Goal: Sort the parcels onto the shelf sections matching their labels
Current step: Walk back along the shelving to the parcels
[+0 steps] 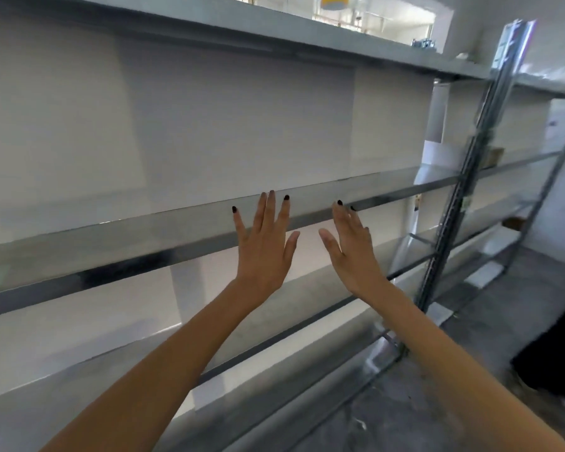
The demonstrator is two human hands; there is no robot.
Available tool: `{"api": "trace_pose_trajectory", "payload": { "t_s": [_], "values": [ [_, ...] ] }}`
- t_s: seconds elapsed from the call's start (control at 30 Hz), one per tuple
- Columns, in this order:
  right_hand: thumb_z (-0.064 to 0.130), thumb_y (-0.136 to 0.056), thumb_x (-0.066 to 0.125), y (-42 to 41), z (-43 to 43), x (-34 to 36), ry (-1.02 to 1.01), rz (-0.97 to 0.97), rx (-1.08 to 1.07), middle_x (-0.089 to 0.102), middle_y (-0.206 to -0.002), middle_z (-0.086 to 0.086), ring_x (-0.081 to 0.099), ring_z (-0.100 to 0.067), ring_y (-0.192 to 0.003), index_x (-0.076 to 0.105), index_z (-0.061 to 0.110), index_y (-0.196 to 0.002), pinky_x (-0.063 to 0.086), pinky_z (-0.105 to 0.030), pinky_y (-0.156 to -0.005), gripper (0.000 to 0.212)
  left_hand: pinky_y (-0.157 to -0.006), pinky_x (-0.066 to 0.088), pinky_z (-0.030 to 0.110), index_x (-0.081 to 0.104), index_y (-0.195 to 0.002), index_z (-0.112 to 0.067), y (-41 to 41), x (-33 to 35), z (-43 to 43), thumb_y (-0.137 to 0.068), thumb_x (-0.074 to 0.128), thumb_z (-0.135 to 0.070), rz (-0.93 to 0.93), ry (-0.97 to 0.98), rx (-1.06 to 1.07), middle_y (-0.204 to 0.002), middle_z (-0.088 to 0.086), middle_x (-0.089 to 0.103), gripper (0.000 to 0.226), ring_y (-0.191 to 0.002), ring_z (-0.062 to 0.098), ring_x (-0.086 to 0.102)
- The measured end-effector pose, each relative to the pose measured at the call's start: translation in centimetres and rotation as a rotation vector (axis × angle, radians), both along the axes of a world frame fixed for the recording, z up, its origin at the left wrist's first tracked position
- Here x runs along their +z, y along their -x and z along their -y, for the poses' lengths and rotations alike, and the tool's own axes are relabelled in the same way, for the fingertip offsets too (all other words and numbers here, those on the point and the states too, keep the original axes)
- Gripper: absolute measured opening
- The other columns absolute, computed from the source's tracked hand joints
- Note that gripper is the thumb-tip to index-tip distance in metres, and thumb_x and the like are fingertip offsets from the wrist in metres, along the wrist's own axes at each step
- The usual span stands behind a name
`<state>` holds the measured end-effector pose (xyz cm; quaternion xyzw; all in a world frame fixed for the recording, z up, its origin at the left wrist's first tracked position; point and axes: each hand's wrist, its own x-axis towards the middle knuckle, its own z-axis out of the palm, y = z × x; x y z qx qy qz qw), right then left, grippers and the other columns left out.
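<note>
Before the shelf (190, 236), left hand (264, 246) and right hand (353, 252) raised, fingers spread, empty.

Storeroom (bare concrete floor (470, 337)); metal shelving (177, 252)

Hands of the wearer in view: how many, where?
2: the bare left hand, fingers straight, raised before the grey metal shelf; the bare right hand beside it, apart. Both empty.

Both bare forearms (190, 340) stretch forward. The bare left hand (264, 247) with dark nails is raised, fingers (270, 212) straight and spread; the bare right hand (353, 252), just beside the left hand, is flat too.
</note>
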<state>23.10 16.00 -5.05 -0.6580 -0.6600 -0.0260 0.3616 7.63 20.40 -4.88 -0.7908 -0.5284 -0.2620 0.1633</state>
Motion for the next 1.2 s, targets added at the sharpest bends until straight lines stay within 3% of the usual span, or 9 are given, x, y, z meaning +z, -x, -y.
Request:
{"api": "trace_pose_trajectory", "payload": {
  "t_s": [0.23,0.4,0.57,0.8,1.07,1.2],
  "values": [
    [0.046,-0.098,0.024,-4.4,0.9,-0.1,0.010,-0.001,-0.170,0.004,-0.160,0.001,-0.003,-0.018,-0.148,0.004,0.017,-0.152,0.001,-0.047,-0.120,0.064,-0.112,-0.002,0.061,0.011,-0.151,-0.023,-5.3,-1.1,-2.5,-0.095,0.013,-0.054,-0.027,-0.069,-0.179,-0.159,0.007,0.013,0.064,-0.147,0.025,0.009],
    [0.051,-0.097,0.025,-8.0,3.1,-0.7,-0.015,-0.043,-0.305,0.019,-0.158,-0.006,0.013,-0.026,-0.146,0.015,0.013,-0.151,0.015,-0.052,-0.117,0.066,-0.113,-0.002,0.063,0.011,-0.152,-0.021,-9.7,-1.7,-2.4,-0.099,0.019,-0.050,-0.012,-0.064,-0.368,-0.160,0.007,0.010,0.061,-0.148,0.022,0.006],
    [0.047,-0.097,0.029,-11.7,6.5,-1.7,-0.007,-0.027,-0.450,0.028,-0.154,-0.008,0.018,-0.025,-0.144,0.021,0.012,-0.149,0.017,-0.043,-0.115,0.063,-0.111,-0.008,0.061,0.008,-0.152,-0.021,-15.2,-2.3,-0.6,-0.100,0.023,-0.047,-0.013,-0.023,-0.516,-0.160,0.007,0.009,0.060,-0.148,0.022,0.004],
    [0.049,-0.097,0.027,-19.3,11.2,-2.4,0.080,-0.016,-0.640,0.008,-0.160,0.001,0.000,-0.021,-0.148,0.008,0.021,-0.152,0.006,-0.051,-0.117,0.064,-0.112,-0.010,0.059,0.004,-0.152,-0.022,-24.0,-2.6,2.6,-0.099,0.016,-0.049,-0.019,0.037,-0.701,-0.161,0.004,0.000,0.060,-0.148,0.019,-0.006],
    [0.052,-0.096,0.024,-28.2,15.1,-2.7,0.125,0.030,-0.768,-0.001,-0.161,-0.001,-0.006,-0.024,-0.148,0.001,0.030,-0.151,0.004,-0.055,-0.116,0.063,-0.114,-0.008,0.057,0.001,-0.151,-0.023,-33.9,-1.0,6.0,-0.100,0.015,-0.046,-0.025,0.063,-0.835,-0.161,0.002,-0.003,0.058,-0.148,0.017,-0.010],
    [0.053,-0.096,0.023,-32.5,17.6,-2.5,0.126,0.072,-0.835,-0.003,-0.161,-0.001,-0.006,-0.025,-0.148,0.001,0.028,-0.151,0.005,-0.055,-0.116,0.064,-0.111,-0.014,0.054,0.001,-0.152,-0.022,-38.4,-0.2,7.6,-0.100,0.015,-0.047,-0.007,0.047,-0.876,-0.161,0.001,-0.005,0.060,-0.147,0.015,-0.012]
  ]
}}
